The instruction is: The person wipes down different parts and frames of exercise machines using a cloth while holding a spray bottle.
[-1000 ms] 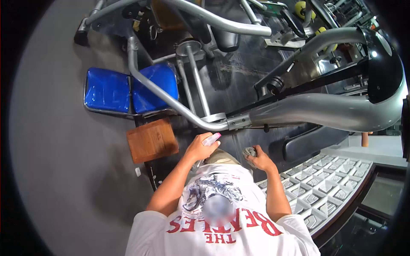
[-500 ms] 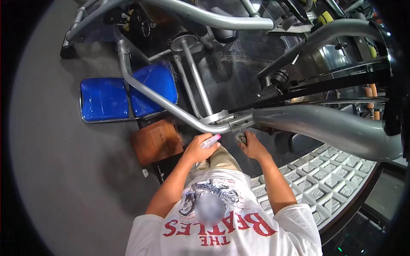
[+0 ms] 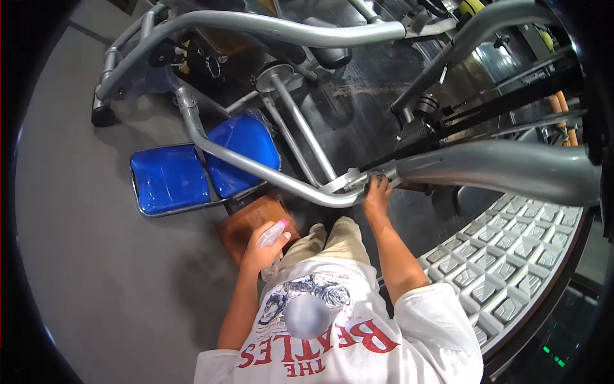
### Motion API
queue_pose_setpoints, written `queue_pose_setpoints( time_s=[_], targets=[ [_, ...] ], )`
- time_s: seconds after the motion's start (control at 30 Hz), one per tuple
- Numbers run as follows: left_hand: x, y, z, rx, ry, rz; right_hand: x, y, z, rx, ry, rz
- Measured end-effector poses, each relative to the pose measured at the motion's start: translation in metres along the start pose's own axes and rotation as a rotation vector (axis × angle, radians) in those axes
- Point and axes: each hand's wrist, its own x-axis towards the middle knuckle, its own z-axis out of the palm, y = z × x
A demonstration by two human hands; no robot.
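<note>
My left hand (image 3: 257, 253) is closed around a clear spray bottle (image 3: 269, 235) with a pink nozzle, held over a brown wooden box. Up at the bolted joint of a grey tubular gym machine frame (image 3: 348, 197), my right hand (image 3: 377, 197) presses a cloth (image 3: 373, 182) against the metal. Little of the cloth shows, as my fingers cover most of it.
Two blue padded seats (image 3: 169, 179) stand left of the frame, beside the wooden box (image 3: 240, 229). A thick grey tube (image 3: 499, 168) runs off to the right. Below it lies a white patterned panel (image 3: 492, 272). More machine bars cross the top.
My right hand has moved up from beside my legs onto the frame joint with the cloth. My left hand, holding the spray bottle, has drawn left and down, away from the frame.
</note>
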Motion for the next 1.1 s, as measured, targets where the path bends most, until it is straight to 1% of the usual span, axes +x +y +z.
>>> queue_pose_setpoints(
  time_s=[0.03,0.13,0.17,0.23,0.3,0.37,0.5,0.6,0.7,0.8,0.83,0.93,0.97,1.07,1.1],
  targets=[
    [-0.003,0.001,-0.005,-0.027,-0.002,-0.007,-0.009,-0.003,0.003,0.029,0.049,-0.045],
    [0.000,0.002,-0.014,-0.068,-0.027,0.012,-0.016,-0.003,-0.013,0.099,-0.136,0.022],
    [0.001,0.001,-0.017,-0.074,-0.033,0.018,-0.011,0.006,-0.022,0.124,-0.187,-0.020],
    [0.004,-0.001,-0.022,-0.051,-0.074,0.050,0.005,0.058,-0.005,0.012,-0.008,-0.149],
    [0.007,-0.001,-0.028,-0.033,-0.095,0.064,0.017,0.065,-0.002,-0.006,0.056,-0.183],
    [0.009,0.003,-0.031,-0.022,-0.117,0.058,0.016,0.047,-0.024,0.062,0.003,-0.106],
    [0.009,0.017,-0.031,0.037,-0.122,0.036,-0.003,0.016,-0.005,0.079,0.240,0.002],
    [0.007,0.022,-0.033,0.007,-0.124,0.083,-0.018,0.008,-0.007,0.227,0.156,0.075],
    [0.009,0.019,-0.038,-0.012,-0.126,0.135,-0.044,-0.006,-0.010,0.340,-0.017,0.164],
    [0.005,0.013,-0.042,-0.018,-0.124,0.153,-0.043,0.017,-0.015,0.343,-0.103,-0.035],
    [0.006,0.011,-0.044,-0.013,-0.136,0.155,-0.034,0.019,-0.033,0.414,-0.085,-0.022],
    [0.005,0.013,-0.043,-0.020,-0.152,0.149,-0.009,0.019,-0.062,0.477,0.087,0.063],
    [0.003,0.013,-0.043,-0.027,-0.154,0.142,-0.003,0.031,-0.048,0.473,0.181,0.092],
    [-0.001,0.013,-0.039,-0.035,-0.152,0.137,-0.002,0.033,-0.005,0.499,0.215,0.423],
    [-0.002,0.015,-0.036,-0.084,-0.132,0.148,-0.006,0.026,0.006,0.509,0.303,0.461]
  ],
)
